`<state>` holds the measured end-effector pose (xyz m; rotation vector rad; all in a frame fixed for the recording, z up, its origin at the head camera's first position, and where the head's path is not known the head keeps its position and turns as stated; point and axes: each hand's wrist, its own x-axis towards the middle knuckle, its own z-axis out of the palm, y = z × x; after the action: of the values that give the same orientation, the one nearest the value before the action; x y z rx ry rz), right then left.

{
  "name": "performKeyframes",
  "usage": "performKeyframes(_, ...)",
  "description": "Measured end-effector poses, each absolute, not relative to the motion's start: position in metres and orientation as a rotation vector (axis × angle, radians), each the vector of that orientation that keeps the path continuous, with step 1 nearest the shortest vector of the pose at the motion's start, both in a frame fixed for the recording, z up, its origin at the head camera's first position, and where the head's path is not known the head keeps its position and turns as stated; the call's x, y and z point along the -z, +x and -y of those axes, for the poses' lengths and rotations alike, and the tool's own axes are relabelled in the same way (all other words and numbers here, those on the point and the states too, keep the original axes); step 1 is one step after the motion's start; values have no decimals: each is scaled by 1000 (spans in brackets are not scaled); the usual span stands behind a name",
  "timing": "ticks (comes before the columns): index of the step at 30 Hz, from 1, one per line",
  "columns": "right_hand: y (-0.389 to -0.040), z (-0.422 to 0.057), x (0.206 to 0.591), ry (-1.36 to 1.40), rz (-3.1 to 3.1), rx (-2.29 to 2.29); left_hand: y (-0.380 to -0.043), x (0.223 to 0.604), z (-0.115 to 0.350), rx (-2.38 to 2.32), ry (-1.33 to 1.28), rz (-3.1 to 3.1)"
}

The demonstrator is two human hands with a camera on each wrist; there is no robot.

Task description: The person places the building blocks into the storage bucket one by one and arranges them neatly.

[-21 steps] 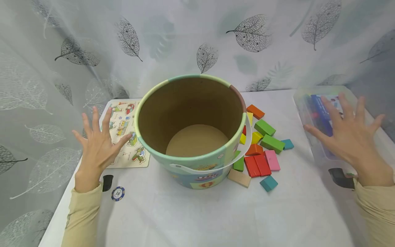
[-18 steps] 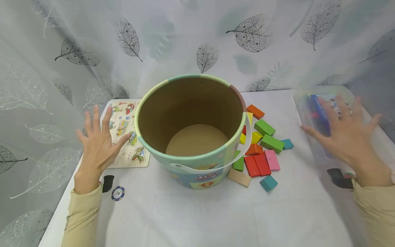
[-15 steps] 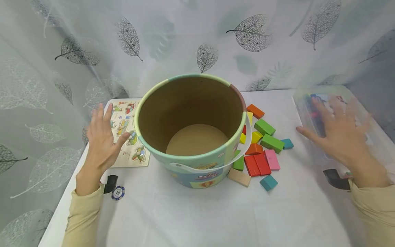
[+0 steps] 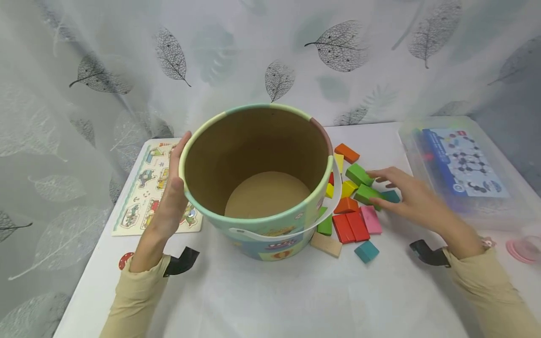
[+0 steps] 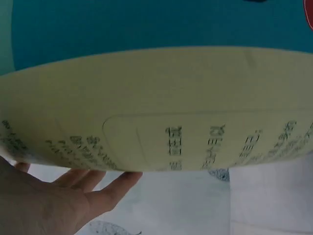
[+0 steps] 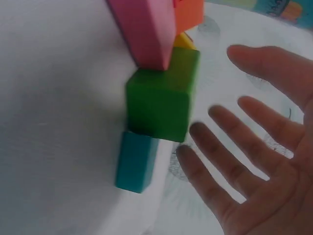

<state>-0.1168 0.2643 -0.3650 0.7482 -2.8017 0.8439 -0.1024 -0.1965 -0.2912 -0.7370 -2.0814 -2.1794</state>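
A large bucket (image 4: pixel 258 225) with a pastel rim and a white handle (image 4: pixel 291 234) stands upright in the middle of the table, and its inside looks bare. My left hand (image 4: pixel 169 202) lies along the bucket's left side with straight fingers; in the left wrist view the fingertips (image 5: pixel 129 178) are at the bucket's wall. My right hand (image 4: pixel 412 199) hovers by a pile of wooden blocks, its fingers spread around a green block (image 4: pixel 367 193) and above a teal block (image 4: pixel 391 196). In the right wrist view the fingers are apart from the green block (image 6: pixel 159 103).
Red blocks (image 4: pixel 351 227), a pink block (image 4: pixel 371 219) and several others lie right of the bucket. A picture puzzle board (image 4: pixel 139 202) lies at left, partly behind my left hand. A clear plastic box (image 4: pixel 515 188) stands at right. Leaf-patterned curtains (image 4: pixel 236 56) enclose the table.
My left hand has moved right to the bucket's side, its fingers drawn together. My right hand has come left and down from over the plastic box to the green blocks.
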Motion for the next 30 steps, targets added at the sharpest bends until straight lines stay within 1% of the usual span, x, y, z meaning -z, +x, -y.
performKeyframes(5,-120,-263,374,840,2777,-848,-107,295,189,2277,-639,1956)
performKeyframes(13,-120,-261,379,720,2849,-764,-122,309,188,2255,-739,1883)
performKeyframes(21,-121,-260,381,729,2848,-734,-134,325,194,2212,-763,1881)
performKeyframes(26,-123,-262,371,739,2811,-745,-135,326,193,2203,-767,1885)
performKeyframes(30,-126,-260,343,695,2774,-755,-134,326,194,2183,-751,1898)
